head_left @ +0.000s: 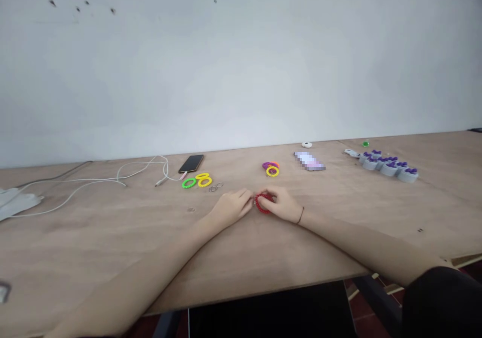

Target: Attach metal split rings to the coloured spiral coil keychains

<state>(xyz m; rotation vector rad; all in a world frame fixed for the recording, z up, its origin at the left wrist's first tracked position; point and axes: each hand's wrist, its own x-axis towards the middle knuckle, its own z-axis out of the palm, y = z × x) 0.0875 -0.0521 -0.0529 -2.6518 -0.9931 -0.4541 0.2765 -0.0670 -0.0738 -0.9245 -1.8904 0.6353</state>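
Two hands met at the desk's centre: the right hand [280, 205] pinched a red coil hair tie [262, 203] from the right, nearer its loop, which showed no long axis. The left hand [231, 207], fingers pressed together, touched its left edge, grip unclear. A plywood desk [113, 247] stretched beneath, below a pale wall [241, 62].

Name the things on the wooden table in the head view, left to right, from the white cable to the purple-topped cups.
white cable → green spiral ring → yellow spiral rings → small metal rings → stack of coloured spiral rings → pixelated flat object → purple-topped grey cups
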